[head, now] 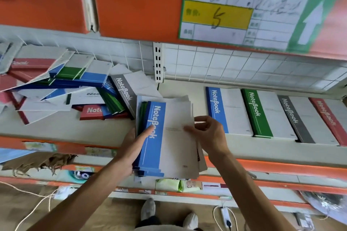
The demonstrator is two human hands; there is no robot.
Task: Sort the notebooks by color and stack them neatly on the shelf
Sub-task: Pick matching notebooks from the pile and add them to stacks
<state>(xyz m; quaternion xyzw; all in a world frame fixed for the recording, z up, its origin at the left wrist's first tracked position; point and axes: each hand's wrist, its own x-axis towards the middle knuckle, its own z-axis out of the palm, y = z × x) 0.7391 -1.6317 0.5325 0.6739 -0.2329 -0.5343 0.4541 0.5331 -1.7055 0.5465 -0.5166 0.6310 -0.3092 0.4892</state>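
The held stack of notebooks (165, 140) sits at the centre of the view, partly over the front edge of the shelf (187, 88), with a blue-spined notebook on top and green and blue spines fanned out at its 9 o'clock side. The left hand (131, 148) grips the stack from the spine side, fingers underneath and thumb laid across the blue band. The right hand (208, 133) pinches the free edge of the top covers at 3 o'clock, thumb on the white face. Risk, as a judgement: the stack is loosely squared, its lower corners are staggered, and the covers look smooth and thin, so a slack grip could let inner notebooks slide out toward the floor at 6 o'clock. Pulling only the top cover could bend it or lift more than one notebook. Mixed spine colours inside the stack could end up on the wrong pile if they are not checked. The notebooks are flat, rectangular and flexible, with white covers and a coloured band bearing white lettering. At 3 o'clock lie four sorted piles, well apart from the hands: blue (228, 111), green (266, 115), grey (304, 121) and red (332, 120). At 10 o'clock lies an unsorted heap (75, 88), overlapping and tilted. A white wire grid (244, 65) backs the shelf; a price card (244, 11) hangs at 1 o'clock.
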